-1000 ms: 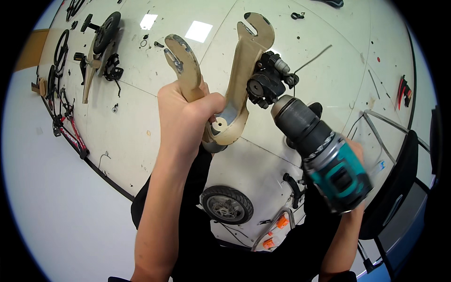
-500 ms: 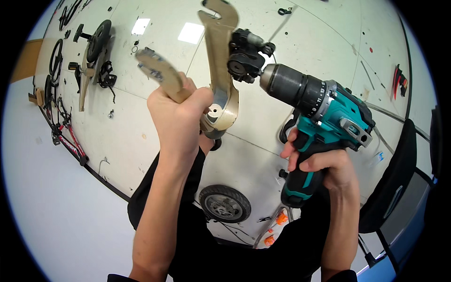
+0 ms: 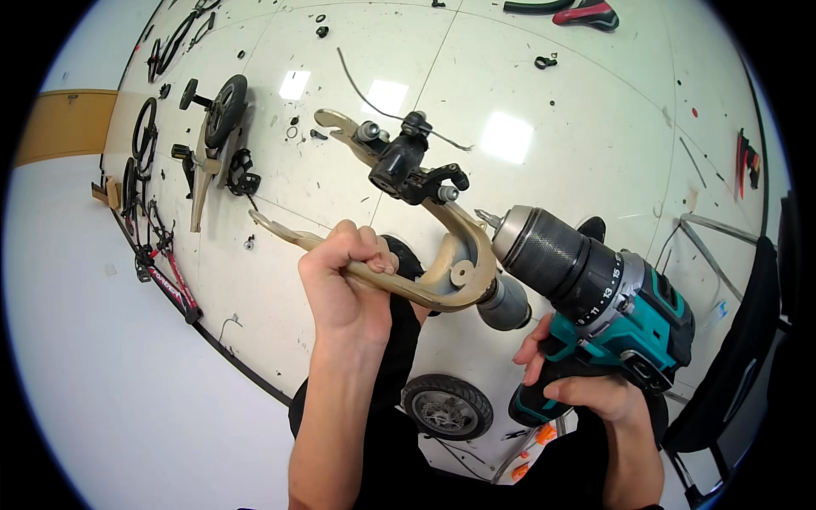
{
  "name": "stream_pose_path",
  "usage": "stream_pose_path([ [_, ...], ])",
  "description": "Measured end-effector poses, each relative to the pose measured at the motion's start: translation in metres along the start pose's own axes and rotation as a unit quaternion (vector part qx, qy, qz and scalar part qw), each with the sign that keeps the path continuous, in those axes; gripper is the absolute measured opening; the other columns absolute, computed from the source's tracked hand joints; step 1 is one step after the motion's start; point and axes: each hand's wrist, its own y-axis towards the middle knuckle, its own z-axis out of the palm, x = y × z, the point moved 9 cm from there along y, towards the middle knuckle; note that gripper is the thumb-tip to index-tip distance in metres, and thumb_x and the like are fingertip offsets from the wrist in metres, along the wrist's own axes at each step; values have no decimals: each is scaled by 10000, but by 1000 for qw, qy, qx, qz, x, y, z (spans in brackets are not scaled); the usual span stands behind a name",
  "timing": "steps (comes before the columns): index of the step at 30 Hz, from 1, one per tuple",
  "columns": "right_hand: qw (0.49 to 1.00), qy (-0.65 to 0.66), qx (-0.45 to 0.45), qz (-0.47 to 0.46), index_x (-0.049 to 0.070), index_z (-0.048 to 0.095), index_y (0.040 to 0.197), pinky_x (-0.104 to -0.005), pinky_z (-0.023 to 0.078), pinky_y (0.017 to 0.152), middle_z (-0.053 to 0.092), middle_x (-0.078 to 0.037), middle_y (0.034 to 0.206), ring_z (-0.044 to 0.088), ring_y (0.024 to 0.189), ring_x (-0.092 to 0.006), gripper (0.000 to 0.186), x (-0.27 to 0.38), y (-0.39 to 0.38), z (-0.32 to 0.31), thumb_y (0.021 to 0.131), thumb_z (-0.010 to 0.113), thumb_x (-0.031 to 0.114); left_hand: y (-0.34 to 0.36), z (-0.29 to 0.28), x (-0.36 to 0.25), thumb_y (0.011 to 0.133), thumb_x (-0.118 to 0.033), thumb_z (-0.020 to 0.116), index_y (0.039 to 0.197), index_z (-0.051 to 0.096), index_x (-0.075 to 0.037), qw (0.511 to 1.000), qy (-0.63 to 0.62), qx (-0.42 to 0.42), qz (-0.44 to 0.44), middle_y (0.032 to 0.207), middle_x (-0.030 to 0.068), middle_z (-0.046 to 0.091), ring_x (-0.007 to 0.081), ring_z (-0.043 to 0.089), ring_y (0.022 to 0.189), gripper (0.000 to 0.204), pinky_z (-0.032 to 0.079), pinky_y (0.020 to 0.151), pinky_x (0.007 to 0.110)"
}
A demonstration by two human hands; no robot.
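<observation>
My left hand (image 3: 348, 280) is wrapped round one leg of a beige bicycle fork (image 3: 481, 251), whose crown and grey steerer point right and downward. On the other leg sits a black disc brake caliper (image 3: 395, 172) with a loose cable. My right hand (image 3: 599, 393) grips the handle of a teal and black cordless drill (image 3: 608, 293), fingers near its trigger. The drill's screwdriver bit points up and left, close to the fork crown and apart from the caliper. Whether the bit touches the fork I cannot tell.
A small wheel (image 3: 446, 408) lies on the floor near my legs. Wheeled frame parts (image 3: 204, 166) and bicycles (image 3: 166, 263) lie at left. A saddle (image 3: 586, 15) is at the far edge, a black chair (image 3: 722, 357) at right. Small hardware is scattered about.
The fork has turned in my left hand, its crown swinging right. The bit, at the caliper before, is now apart from it. The drill has moved lower and nearer me.
</observation>
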Motion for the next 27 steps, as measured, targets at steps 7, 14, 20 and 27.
stream_pose_path([
  [7, 998, 51, 45, -13, -31, 519, 1083, -315, 495, 744, 601, -175, 925, 620, 764, -190, 488, 3, 2, 18, 598, 536, -88, 2, -14, -20, 650, -88, 451, 540, 240, -128, 998, -26, -59, -4, 506, 13, 279, 141, 248, 492, 242, 259, 529, 291],
  [14, 996, 64, 56, -5, -39, 512, 1095, -312, 491, 730, 601, -181, 936, 620, 772, -191, 500, 3, -5, 16, 597, 540, -71, 7, -6, -25, 657, -93, 453, 545, 237, -130, 997, -79, -20, 12, 497, 17, 268, 134, 224, 490, 246, 237, 521, 282],
  [20, 998, 57, 34, 23, -21, 493, 1085, -352, 480, 775, 591, -203, 923, 622, 745, -222, 538, 2, 1, 3, 569, 640, 12, 11, 30, -24, 632, -84, 449, 544, 237, -130, 995, -39, 74, 60, 485, 12, 269, 130, 230, 483, 234, 237, 521, 270],
  [27, 998, 57, 19, 19, -15, 482, 1108, -340, 488, 763, 588, -211, 957, 623, 779, -210, 561, -8, -9, -6, 572, 645, 18, 2, 22, -12, 629, -54, 460, 525, 266, -116, 993, -30, 81, 75, 463, 18, 306, 134, 283, 437, 229, 263, 492, 261],
])
